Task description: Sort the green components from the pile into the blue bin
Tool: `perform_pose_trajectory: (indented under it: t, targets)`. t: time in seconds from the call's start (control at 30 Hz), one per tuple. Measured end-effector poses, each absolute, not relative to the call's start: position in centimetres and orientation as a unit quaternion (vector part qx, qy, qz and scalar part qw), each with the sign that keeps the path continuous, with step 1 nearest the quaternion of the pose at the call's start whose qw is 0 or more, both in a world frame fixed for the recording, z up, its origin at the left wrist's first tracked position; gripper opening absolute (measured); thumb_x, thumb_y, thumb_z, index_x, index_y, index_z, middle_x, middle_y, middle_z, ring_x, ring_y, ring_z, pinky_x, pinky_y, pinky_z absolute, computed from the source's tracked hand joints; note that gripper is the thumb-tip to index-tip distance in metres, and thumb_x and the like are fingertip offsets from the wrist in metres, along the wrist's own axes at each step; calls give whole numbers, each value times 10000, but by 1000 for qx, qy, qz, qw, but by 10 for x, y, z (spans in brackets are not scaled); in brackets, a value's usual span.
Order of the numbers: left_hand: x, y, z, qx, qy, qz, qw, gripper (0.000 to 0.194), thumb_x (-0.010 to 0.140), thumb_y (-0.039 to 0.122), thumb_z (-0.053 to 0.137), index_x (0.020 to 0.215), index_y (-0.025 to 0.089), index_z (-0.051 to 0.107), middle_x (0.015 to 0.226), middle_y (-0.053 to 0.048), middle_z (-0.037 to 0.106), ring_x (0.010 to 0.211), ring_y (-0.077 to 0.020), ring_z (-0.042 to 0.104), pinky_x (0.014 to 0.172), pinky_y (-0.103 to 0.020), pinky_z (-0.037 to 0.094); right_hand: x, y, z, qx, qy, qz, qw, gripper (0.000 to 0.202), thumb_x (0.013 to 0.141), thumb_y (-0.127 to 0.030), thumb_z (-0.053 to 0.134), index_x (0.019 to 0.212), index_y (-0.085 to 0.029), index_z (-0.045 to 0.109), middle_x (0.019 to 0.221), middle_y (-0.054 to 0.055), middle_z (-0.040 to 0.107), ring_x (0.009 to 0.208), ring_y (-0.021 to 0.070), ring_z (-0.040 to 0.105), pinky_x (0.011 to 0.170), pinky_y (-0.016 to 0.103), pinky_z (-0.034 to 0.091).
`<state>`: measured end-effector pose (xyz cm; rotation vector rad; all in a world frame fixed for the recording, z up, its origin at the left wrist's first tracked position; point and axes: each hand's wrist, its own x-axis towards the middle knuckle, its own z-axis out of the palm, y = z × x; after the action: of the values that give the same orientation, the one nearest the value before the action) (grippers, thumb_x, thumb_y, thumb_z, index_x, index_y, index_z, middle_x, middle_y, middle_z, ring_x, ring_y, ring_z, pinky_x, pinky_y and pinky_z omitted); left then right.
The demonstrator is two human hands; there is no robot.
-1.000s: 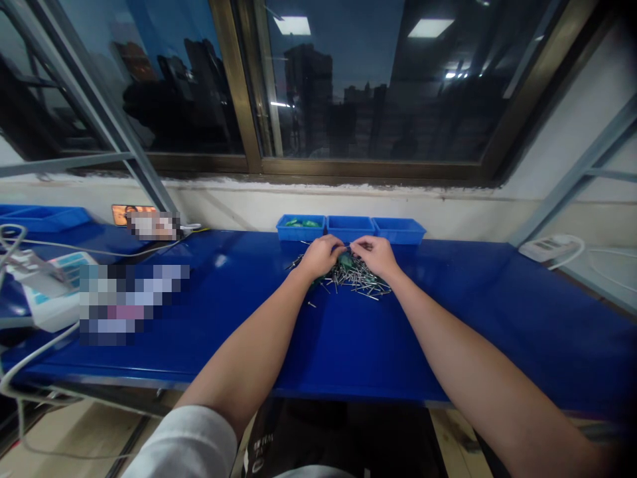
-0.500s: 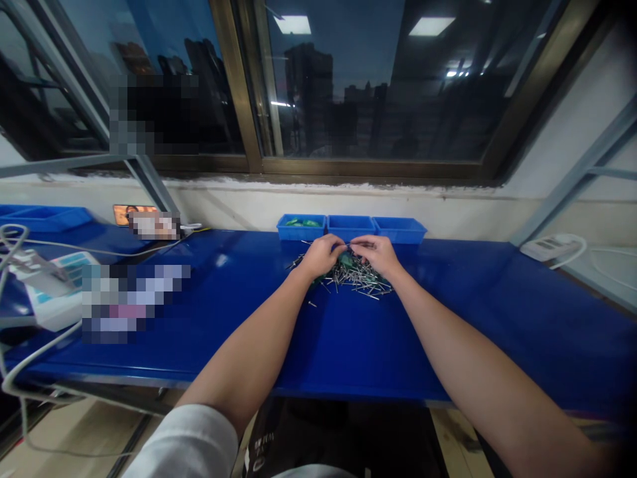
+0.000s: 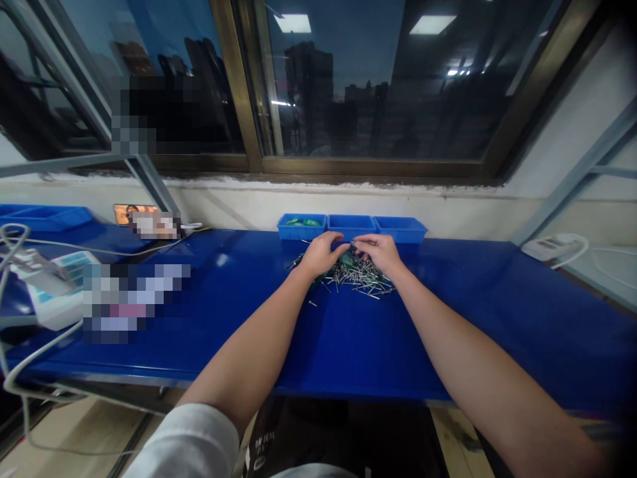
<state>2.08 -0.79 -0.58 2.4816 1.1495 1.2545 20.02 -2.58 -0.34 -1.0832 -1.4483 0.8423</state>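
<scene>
A loose pile of thin silvery metal pins that look like rivets (image 3: 361, 275) lies on the blue tabletop, with some green pieces (image 3: 346, 260) among them. At the pile's left edge is my left hand (image 3: 321, 256), its thumb held apart from the fingers, nothing visible between them. Over the far side of the pile, my right hand (image 3: 382, 253) has its fingertips pinched together. A small dark bit shows at those fingertips, too small to name. The two hands' fingertips face each other, a narrow gap apart.
Behind the pile stand three blue bins: the left bin (image 3: 286, 232) holds green pieces, beside a middle bin (image 3: 351, 226) and a right bin (image 3: 403, 230). A white scale-like device (image 3: 54, 299) and cables are at left. A white power strip (image 3: 547, 247) sits at right.
My left thumb and fingers have spread apart, and the fingertips of my two hands have separated slightly. The pile looks the same.
</scene>
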Motion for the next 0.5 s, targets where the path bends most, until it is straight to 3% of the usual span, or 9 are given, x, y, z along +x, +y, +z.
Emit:
perform_pose_trajectory:
  t: [0.17,0.23,0.33,0.5]
  targets:
    - [20,-5,-7,788,421,435,107,411,836,441,538,1111,137,558,1044,-103,647,926,-192,614,844,-342,487,212,-12,-7,-515,-483,334,624,233,621,-232,664,818,-108,674,688,82,677,592,177,642,423,228,458]
    - [19,-5,-7,784,433,430,116,407,838,435,535,1108,131,559,1050,-108,646,927,-197,614,847,-349,488,220,-7,-8,-534,-426,337,648,285,617,-202,659,883,-100,662,721,90,678,597,176,647,405,217,455]
    - [18,-3,-7,781,443,423,123,392,845,418,526,1107,128,560,1058,-112,643,935,-201,612,849,-351,488,232,-4,-9,-541,-388,355,656,409,640,-184,620,1044,-122,620,945,119,680,659,177,666,381,202,447]
    - [18,-1,-10,784,445,417,118,371,848,390,521,1106,127,564,1064,-109,639,945,-202,607,861,-349,480,245,-4,-8,-568,-413,341,625,572,687,-203,550,1256,-179,492,1266,148,537,801,200,674,398,202,469]
